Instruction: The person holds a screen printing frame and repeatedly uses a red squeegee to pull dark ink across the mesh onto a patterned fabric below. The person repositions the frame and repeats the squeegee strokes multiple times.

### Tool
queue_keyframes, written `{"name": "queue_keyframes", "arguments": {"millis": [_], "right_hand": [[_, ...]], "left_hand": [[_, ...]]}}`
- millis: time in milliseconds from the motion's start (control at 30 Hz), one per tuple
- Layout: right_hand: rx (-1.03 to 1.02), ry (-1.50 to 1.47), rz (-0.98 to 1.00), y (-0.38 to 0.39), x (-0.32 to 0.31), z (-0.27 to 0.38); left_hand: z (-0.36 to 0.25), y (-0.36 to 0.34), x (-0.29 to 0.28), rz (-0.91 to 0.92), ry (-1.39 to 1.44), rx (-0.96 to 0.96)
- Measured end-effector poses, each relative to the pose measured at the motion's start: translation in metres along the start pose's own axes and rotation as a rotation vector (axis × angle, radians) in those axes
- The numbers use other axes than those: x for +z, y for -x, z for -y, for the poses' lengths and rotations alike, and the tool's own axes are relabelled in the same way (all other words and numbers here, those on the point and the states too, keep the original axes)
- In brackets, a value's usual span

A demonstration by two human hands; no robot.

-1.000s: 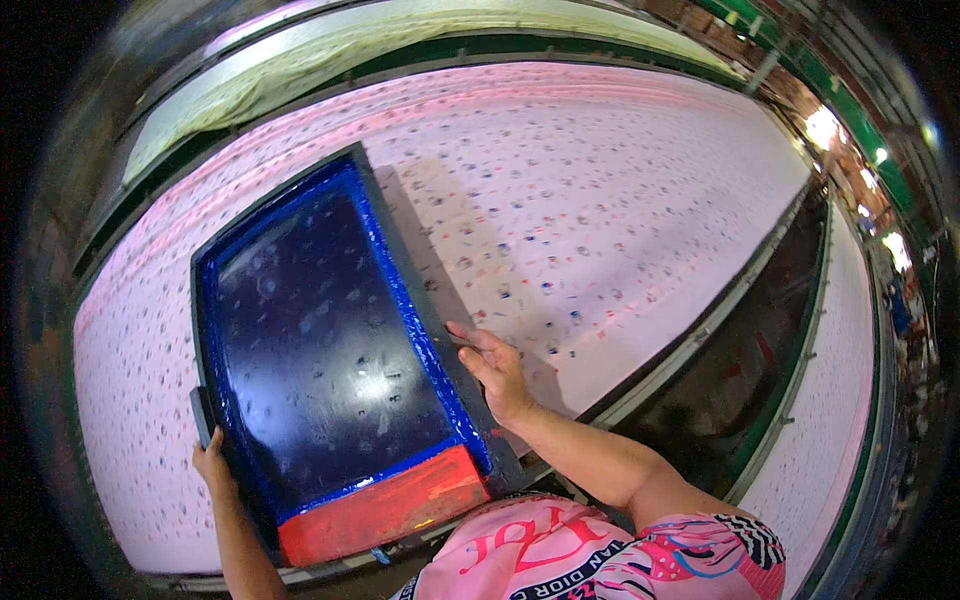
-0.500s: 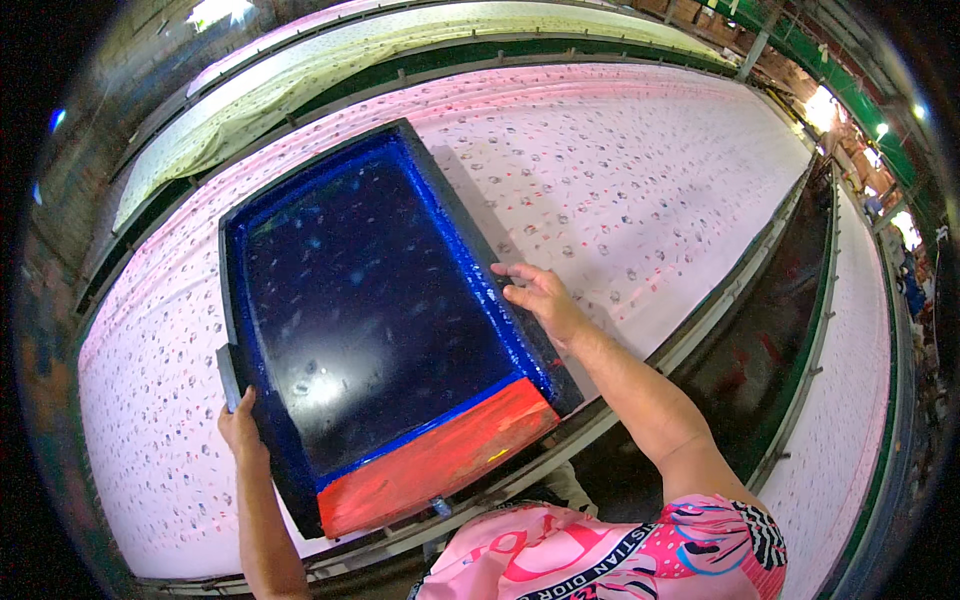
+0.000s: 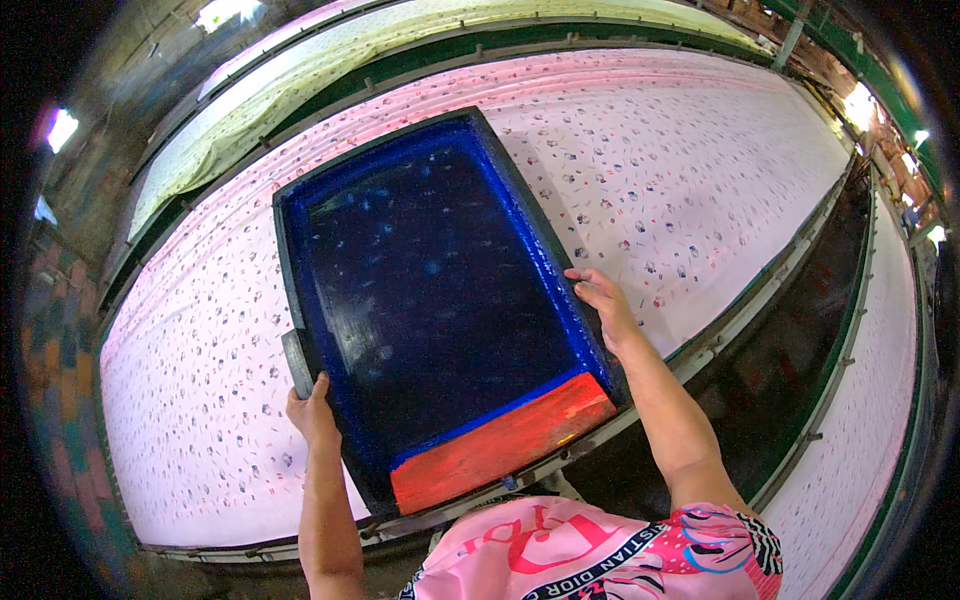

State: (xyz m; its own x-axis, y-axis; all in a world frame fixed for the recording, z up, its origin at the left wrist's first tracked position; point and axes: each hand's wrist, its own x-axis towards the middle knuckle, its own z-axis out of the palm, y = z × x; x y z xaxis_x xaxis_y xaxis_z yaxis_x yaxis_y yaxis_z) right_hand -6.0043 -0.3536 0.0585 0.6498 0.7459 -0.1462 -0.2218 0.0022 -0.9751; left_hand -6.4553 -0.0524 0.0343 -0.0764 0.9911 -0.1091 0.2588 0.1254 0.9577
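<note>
Head view, looking down. In the middle of the frame, a large rectangular printing screen with a dark frame, blue-coated inner border and near-black mesh (image 3: pixel 440 300), lying flat on a long table covered in pale pink cloth printed with small scattered motifs (image 3: pixel 700 170). Long axis of the screen running from lower centre toward upper centre, leaning slightly to the upper left; far short end pointing at the top of the frame, near short end pointing down toward the person's body. Across that near end, a band of orange-red colour (image 3: pixel 500 450), reaching almost to the table's lower edge.

At the lower left of the screen, left hand (image 3: pixel 312 412) clasped around the screen's left frame bar, fingers curled over the edge beside a small grey block (image 3: pixel 297 362) fixed to that bar. At centre right, right hand (image 3: pixel 603 303) gripping the right frame bar, fingers laid along the blue border, thumb side hidden behind the bar.

Hard to make out: the faint pattern in the dark mesh, only pale flecks showing. Underside of the screen and the cloth beneath it hidden. Both forearms entering from the lower edge, elbows cut off by a pink patterned garment (image 3: pixel 590 550) at the bottom. To the right, a dark gap (image 3: pixel 800 380), then a second pale table (image 3: pixel 870 400), bent by the lens and cut by the rim. Along the top, another long cloth-covered table (image 3: pixel 420 50), blurred.
</note>
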Motion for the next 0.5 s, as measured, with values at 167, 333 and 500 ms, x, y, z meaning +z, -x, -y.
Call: {"name": "queue_keyframes", "arguments": {"millis": [167,333,500], "right_hand": [[-0.041,-0.04,0.014,-0.009,-0.056,-0.006],[-0.107,-0.001,-0.026,-0.014,-0.082,-0.003],[-0.099,-0.076,0.012,-0.021,-0.102,-0.002]], "left_hand": [[0.0,0.025,0.036,-0.031,-0.081,0.061],[-0.022,0.051,0.062,0.011,-0.018,0.043],[-0.008,0.051,0.071,0.006,-0.071,0.103]]}}
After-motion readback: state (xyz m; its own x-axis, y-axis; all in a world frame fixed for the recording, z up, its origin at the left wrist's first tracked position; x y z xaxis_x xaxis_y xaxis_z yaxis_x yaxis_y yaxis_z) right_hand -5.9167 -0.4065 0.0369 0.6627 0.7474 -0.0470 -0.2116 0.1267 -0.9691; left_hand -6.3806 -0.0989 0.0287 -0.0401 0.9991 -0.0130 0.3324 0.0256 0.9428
